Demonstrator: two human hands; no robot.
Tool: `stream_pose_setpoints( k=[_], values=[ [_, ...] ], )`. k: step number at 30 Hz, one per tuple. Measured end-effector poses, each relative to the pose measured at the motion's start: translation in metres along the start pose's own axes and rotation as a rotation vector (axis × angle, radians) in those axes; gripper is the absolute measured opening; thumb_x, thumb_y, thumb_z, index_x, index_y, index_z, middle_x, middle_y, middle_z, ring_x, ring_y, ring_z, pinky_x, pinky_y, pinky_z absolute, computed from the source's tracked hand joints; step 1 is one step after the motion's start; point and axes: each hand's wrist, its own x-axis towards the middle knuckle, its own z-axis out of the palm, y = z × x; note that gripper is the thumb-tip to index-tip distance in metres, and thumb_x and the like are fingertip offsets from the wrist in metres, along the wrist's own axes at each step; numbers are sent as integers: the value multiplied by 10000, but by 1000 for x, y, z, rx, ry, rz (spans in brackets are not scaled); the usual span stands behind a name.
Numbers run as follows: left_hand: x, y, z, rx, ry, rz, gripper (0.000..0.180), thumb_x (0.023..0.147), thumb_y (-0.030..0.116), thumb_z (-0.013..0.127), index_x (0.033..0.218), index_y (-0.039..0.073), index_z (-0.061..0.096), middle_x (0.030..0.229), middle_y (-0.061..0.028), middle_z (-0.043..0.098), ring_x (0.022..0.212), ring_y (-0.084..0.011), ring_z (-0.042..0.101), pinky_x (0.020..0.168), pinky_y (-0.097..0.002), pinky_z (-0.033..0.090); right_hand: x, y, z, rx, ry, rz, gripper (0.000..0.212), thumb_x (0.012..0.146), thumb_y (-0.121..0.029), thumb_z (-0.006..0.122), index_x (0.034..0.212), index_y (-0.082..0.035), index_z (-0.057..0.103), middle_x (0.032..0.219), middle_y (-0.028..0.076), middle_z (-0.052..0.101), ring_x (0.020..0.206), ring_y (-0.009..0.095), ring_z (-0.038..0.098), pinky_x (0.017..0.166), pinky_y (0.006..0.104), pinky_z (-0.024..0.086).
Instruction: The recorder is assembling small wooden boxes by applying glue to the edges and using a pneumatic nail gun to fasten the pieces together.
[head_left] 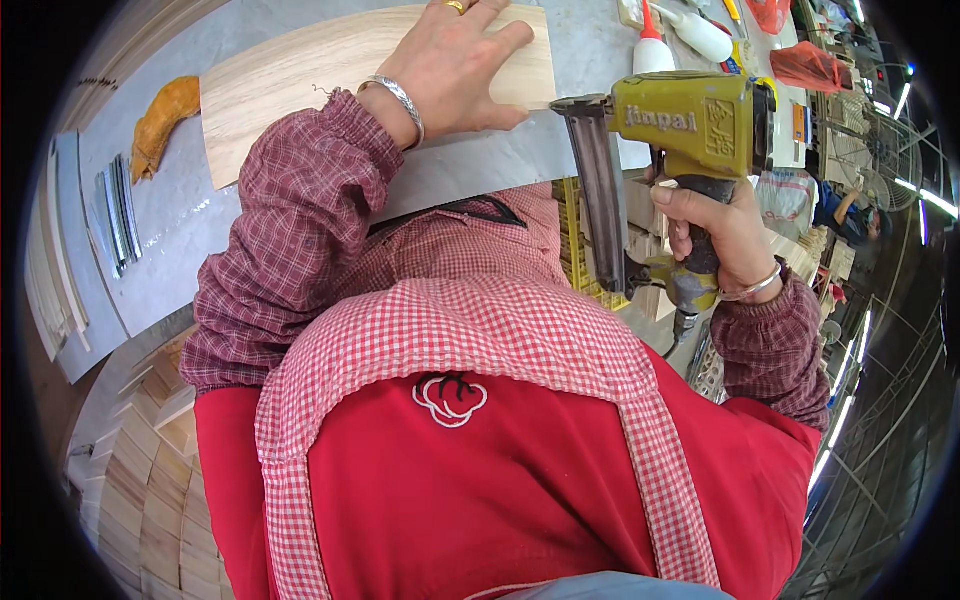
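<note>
A pale wooden board (290, 95) lies on the grey worktop (480, 160). My left hand (455, 70) rests flat on the board's right part, fingers spread, with a silver bangle at the wrist. In my right hand (735, 230) is an olive-green nail gun (685, 120), gripped by its dark handle. The gun's nose touches or nearly touches the board's right end; I cannot tell which. Its long dark magazine slants down toward my apron, past the worktop's front edge.
A yellow-brown cloth or glove (165, 120) and strips of staples or nails (120, 215) lie at the left. White glue bottles (652, 50), one red-capped, stand beyond the gun. Stacked wood pieces (165, 480) sit at lower left. A yellow crate (580, 240) is below the worktop.
</note>
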Motion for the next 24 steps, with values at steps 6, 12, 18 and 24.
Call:
stream_pose_setpoints(
  k=[6, 12, 18, 24],
  values=[
    [3, 6, -1, 20, -66, -48, 652, 653, 461, 705, 1114, 25, 553, 1221, -244, 481, 1108, -385, 451, 989, -433, 352, 0, -6, 1, -75, 11, 45, 131, 760, -54, 681, 854, 21, 629, 580, 24, 551, 419, 80, 431, 395, 192, 350],
    [6, 6, -5, 27, -126, 21, 723, 664, 514, 711, 1162, 19, 538, 1251, -261, 458, 1170, -406, 423, 1030, -447, 329, -9, -6, -5, -113, 80, 10, 166, 761, -50, 674, 902, 24, 625, 550, 18, 537, 409, 79, 427, 396, 194, 353],
    [-28, -33, -52, -147, -209, -47, 812, 647, 520, 736, 1245, 29, 490, 1284, -273, 435, 1140, -415, 460, 987, -463, 373, -24, -4, -34, -151, 210, 33, 241, 770, -43, 662, 993, 27, 602, 535, 0, 496, 396, 78, 410, 384, 185, 335],
    [-18, -34, -62, 19, -166, 65, 790, 624, 471, 749, 1231, 29, 501, 1259, -247, 462, 1101, -391, 479, 947, -450, 392, -35, 4, -50, -131, 222, 22, 258, 771, -40, 663, 1014, 24, 602, 553, 6, 507, 399, 81, 411, 391, 189, 340]
  ],
)
